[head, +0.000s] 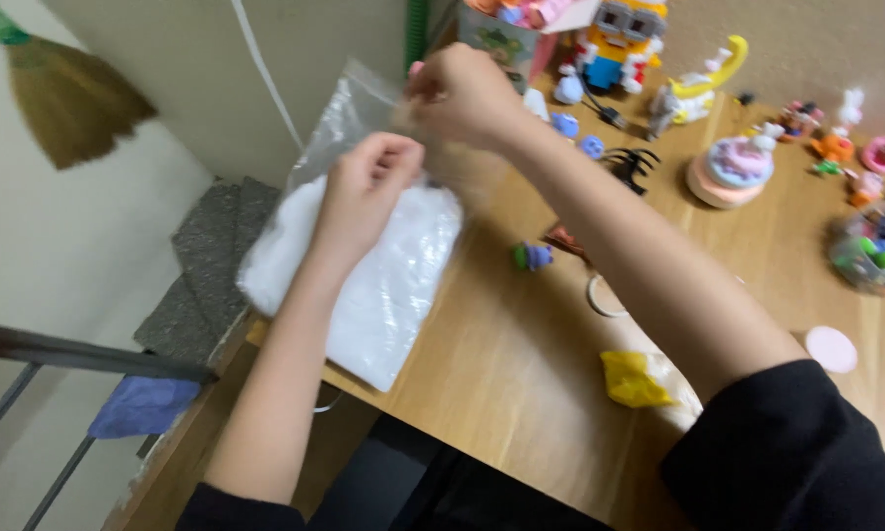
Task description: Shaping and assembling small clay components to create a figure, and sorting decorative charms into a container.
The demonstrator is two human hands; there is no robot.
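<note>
Upper left: straw broom point(63, 93) against the wall. Lower left: blue cloth point(142, 405) on a metal rail.

Left of centre: clear plastic bag point(383, 265) of white filling, overhanging the counter point(501, 364) edge. Left hand point(364, 187), forearm raised from the lower frame, grip clenched on the bag's upper part. Right hand point(462, 93), arm stretched diagonally from lower right, grip pinching the bag's top edge.

Handling note, as judgement: both pinches should stay close together at the mouth, the bag's weight resting on the counter.

Centre: yellow clay lump point(631, 379). Right: small figurines point(742, 162), pink disc point(832, 348).
</note>
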